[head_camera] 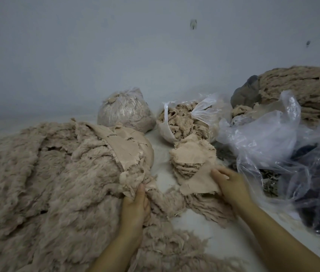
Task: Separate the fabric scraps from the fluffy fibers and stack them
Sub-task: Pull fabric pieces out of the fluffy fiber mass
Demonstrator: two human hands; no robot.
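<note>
A large heap of fluffy fibers [43,173] is spread over the left half of the pale floor [224,238], w/ several flat beige fabric pieces [129,146] lying across its top right edge. The left hand [135,205] is seen at the heap's right fringe, fingers curled into the fibers and a bit of cloth edge, approx. where fluff meets fabric. A flat fabric scrap [196,183] is gripped by the right hand [228,183], thumb on top and fingers underneath, held just in front of and touching the stack of scraps [190,160]. The stack is placed between the heap and the plastic bags, near centre. More fluffy material is spread beneath the right forearm.

Behind the stack, an open clear bag [182,120] filled w/ fibers is seen, and left of it a tied bag [125,110], also full. At right, crumpled clear plastic [269,138] is draped over dark items; a big pile of beige strips [304,91] is set against the wall [116,46].
</note>
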